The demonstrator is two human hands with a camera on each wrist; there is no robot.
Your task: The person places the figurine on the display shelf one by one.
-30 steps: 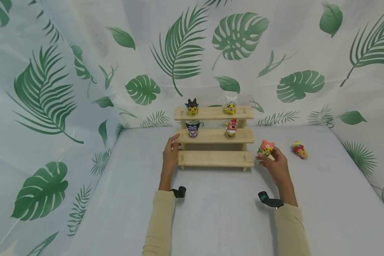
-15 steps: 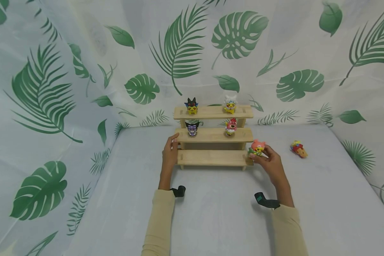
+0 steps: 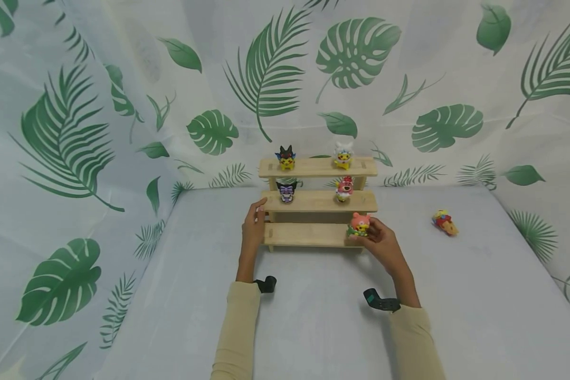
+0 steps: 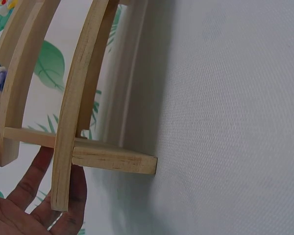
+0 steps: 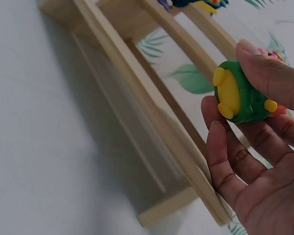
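Note:
A three-tier wooden display stand (image 3: 309, 235) stands on the table against the backdrop. At its left end my left hand (image 3: 254, 227) grips the wood; in the left wrist view its fingers (image 4: 32, 183) reach behind the end of the boards. My right hand (image 3: 383, 244) pinches a toy figurine (image 3: 359, 225) with a pink hood and green body, over the right part of the lowest tier. The right wrist view shows the figurine's green and yellow underside (image 5: 230, 95) facing the camera, thumb on one side and fingers on the other, its head mostly hidden.
On the top tier are a black-eared figurine (image 3: 286, 158) and a white-hooded one (image 3: 344, 156). The middle tier bears a purple-and-black figurine (image 3: 287, 192) and a pink-and-red one (image 3: 344, 190). Right of the stand, a red-and-yellow figurine (image 3: 444, 222) lies on the table.
My right hand has carried the pink-hooded figurine leftward from beside the stand to over the lowest tier's right end. The left hand stays at the stand's left end.

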